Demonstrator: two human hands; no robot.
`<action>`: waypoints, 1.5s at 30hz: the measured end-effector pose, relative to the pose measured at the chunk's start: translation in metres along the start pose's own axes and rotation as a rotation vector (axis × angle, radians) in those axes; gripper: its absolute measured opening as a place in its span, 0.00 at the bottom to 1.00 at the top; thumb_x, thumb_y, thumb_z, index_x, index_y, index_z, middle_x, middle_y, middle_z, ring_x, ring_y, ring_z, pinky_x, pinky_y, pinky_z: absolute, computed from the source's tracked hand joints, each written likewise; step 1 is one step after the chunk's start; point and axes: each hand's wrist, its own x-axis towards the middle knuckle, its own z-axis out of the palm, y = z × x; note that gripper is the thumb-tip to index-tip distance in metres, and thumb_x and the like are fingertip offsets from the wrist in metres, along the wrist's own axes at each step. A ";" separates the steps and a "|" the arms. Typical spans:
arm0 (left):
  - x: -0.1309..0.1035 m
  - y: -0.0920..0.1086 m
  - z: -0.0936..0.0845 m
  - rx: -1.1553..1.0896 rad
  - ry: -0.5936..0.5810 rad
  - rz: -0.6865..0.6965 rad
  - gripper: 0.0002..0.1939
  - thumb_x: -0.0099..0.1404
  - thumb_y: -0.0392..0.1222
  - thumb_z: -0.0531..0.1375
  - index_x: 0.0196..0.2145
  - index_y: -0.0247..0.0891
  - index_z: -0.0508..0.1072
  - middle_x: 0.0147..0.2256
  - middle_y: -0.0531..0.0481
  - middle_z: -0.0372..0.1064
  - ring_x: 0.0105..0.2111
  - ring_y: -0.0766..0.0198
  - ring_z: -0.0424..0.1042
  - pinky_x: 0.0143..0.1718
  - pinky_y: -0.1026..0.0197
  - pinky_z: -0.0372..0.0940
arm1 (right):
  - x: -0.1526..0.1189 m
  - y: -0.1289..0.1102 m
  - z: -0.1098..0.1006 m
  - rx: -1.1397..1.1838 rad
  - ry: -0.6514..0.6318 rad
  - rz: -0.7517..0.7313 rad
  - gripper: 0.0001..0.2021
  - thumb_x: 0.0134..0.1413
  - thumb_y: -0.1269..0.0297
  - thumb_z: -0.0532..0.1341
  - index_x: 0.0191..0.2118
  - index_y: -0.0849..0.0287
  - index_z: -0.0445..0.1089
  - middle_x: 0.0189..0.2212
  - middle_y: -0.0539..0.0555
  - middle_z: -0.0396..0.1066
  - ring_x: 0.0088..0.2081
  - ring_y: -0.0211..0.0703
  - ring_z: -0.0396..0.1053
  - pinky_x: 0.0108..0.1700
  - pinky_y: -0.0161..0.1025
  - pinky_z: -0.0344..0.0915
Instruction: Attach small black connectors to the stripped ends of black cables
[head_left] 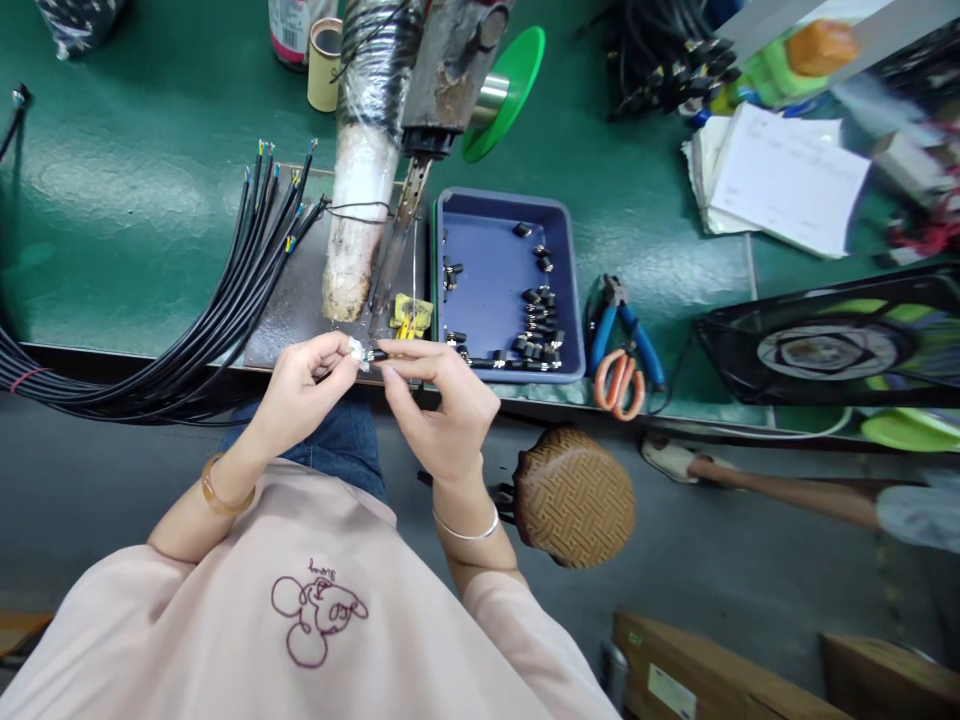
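My left hand (311,385) is closed, thumb and forefinger pinching a small crumpled white piece (356,350). Right beside it, my right hand (446,395) is closed on a thin black piece (374,355) whose bright tip meets the white one; its exact kind is too small to tell. Just beyond my fingertips a soldering iron (407,225) points down towards the bench edge, next to a white, wrapped tube (358,200). A yellow block (411,315) lies behind my right fingers. To the right, a blue-purple tray (501,200) holds several small black connectors (536,335).
Black cables (217,310) with stripped coloured ends lie at left. Blue-handled cutters (626,335) and orange-handled scissors (619,384) rest right of the tray. Farther right are papers (787,180) and a fan (825,345). A stool (574,497) stands below; another person's leg (787,487) shows.
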 end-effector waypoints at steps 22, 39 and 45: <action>-0.021 0.000 -0.015 0.112 0.003 0.317 0.06 0.63 0.37 0.65 0.31 0.34 0.81 0.23 0.51 0.73 0.21 0.71 0.64 0.23 0.68 0.61 | 0.002 0.001 -0.012 0.416 -0.332 0.448 0.17 0.62 0.47 0.62 0.32 0.57 0.71 0.22 0.47 0.71 0.18 0.30 0.60 0.19 0.31 0.54; -0.024 -0.004 -0.009 0.177 0.162 0.318 0.03 0.62 0.34 0.64 0.32 0.33 0.79 0.27 0.49 0.77 0.24 0.68 0.72 0.26 0.69 0.67 | -0.014 -0.005 -0.008 0.218 0.330 0.160 0.07 0.67 0.64 0.56 0.48 0.50 0.66 0.23 0.42 0.71 0.14 0.30 0.62 0.17 0.30 0.58; -0.023 -0.007 -0.005 0.257 0.172 0.344 0.03 0.64 0.34 0.63 0.33 0.32 0.78 0.26 0.50 0.77 0.22 0.70 0.71 0.24 0.70 0.64 | -0.014 -0.003 -0.006 -0.033 0.144 0.031 0.07 0.61 0.72 0.63 0.42 0.53 0.71 0.37 0.50 0.81 0.37 0.41 0.82 0.38 0.36 0.79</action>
